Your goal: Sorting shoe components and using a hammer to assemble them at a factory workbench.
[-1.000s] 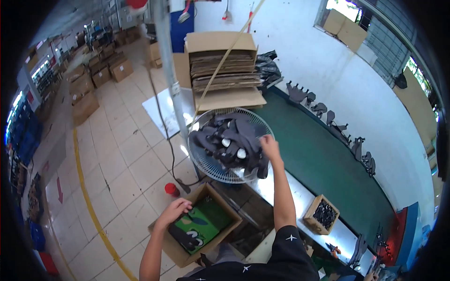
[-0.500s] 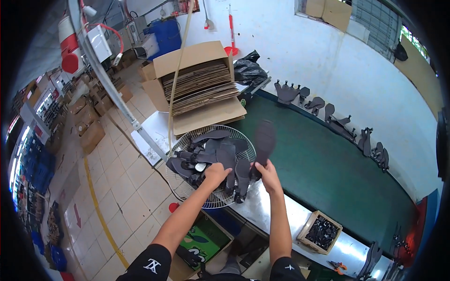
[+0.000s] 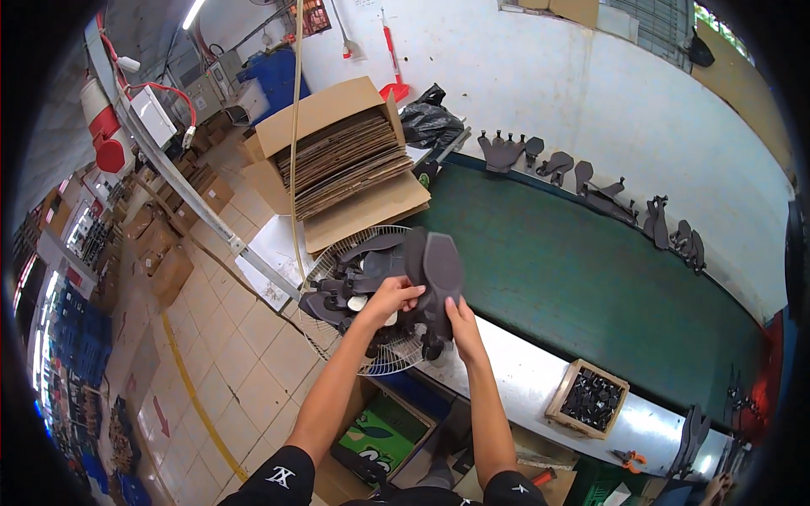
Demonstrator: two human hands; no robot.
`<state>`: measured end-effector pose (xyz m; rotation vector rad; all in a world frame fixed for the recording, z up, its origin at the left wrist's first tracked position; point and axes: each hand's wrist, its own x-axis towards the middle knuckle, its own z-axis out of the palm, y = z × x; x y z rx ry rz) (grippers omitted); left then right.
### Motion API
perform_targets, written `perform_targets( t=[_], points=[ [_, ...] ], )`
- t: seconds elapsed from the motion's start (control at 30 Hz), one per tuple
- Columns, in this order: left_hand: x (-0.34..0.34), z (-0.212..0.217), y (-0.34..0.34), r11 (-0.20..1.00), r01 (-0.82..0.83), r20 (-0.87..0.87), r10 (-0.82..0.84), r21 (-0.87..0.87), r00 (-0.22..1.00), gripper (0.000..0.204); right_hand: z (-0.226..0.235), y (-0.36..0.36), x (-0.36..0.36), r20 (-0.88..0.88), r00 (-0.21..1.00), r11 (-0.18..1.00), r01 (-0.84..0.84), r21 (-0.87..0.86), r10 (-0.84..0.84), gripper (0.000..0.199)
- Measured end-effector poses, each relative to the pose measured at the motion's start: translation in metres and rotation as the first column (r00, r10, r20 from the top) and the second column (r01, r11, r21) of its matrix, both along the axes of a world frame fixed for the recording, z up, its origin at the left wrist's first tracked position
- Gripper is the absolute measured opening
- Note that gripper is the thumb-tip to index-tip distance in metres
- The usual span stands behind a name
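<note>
Grip: the left hand (image 3: pixel 393 301) pinches, thumb across the front, the lower left side of a pair of dark grey sole pieces (image 3: pixel 444 263). The right hand (image 3: pixel 465 327) is closed at the pair's lower right edge, thumb and fingertips against it; how far its fingers reach behind cannot be told. The pair is held upright, one piece partly overlapping the other, over the right side of a wire basket and next to the near edge of a green belt.

Surroundings, by descending size: the green belt (image 3: pixel 582 278) extends to the right, with a row of dark grey parts (image 3: pixel 599 201) along its far edge by the wall. A bare metal ledge (image 3: pixel 519 358) borders its near side. Beyond the basket stands a large open carton (image 3: pixel 325 114), tilted in view, packed with flattened cardboard sheets (image 3: pixel 337 164). The round wire basket (image 3: pixel 384 368) contains a heap of further dark grey pieces (image 3: pixel 325 308), with whitish parts among them. Below it, an open lower carton (image 3: pixel 335 483) contains a green printed item (image 3: pixel 384 428). A black plastic bag (image 3: pixel 433 122) lies just beside the large carton. On the ledge, a wooden box (image 3: pixel 561 415) is filled with small black parts (image 3: pixel 591 396); near it lies an orange-handled tool (image 3: pixel 630 460).
</note>
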<state>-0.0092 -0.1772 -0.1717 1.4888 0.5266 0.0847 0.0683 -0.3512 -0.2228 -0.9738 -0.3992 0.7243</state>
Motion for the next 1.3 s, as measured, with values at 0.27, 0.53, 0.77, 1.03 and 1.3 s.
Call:
perform_targets(
  t=[0.27, 0.53, 0.77, 1.03, 1.3],
  points=[
    [-0.017, -0.008, 0.087, 0.388, 0.232, -0.243, -0.021, 0.892, 0.97, 0.048, 0.017, 0.003, 0.019, 0.018, 0.987, 0.987, 0.16, -0.015, -0.16, 0.026],
    [-0.004, -0.014, 0.094, -0.215, 0.651, -0.629, 0.168, 0.728, 0.759, 0.054, -0.02, -0.091, 0.008, -0.264, 0.912, 0.949, 0.308, -0.063, -0.314, 0.015],
    [-0.025, 0.01, 0.091, 0.107, 0.388, -0.388, -0.016, 0.916, 0.921, 0.027, 0.007, -0.073, -0.036, -0.326, 0.924, 0.977, 0.212, 0.003, -0.2, 0.016],
    [-0.09, -0.006, 0.123, 0.706, -0.175, 0.015, 0.226, 0.686, 0.974, 0.025, 0.044, -0.019, -0.07, -0.324, 0.935, 0.97, 0.198, 0.144, -0.143, 0.021],
    [-0.179, -0.013, 0.036, 0.896, -0.441, 0.277, 0.439, -0.058, 0.855, 0.021, 0.065, 0.009, -0.116, -0.304, 0.951, 0.979, 0.106, 0.174, -0.049, 0.02]
  ],
)
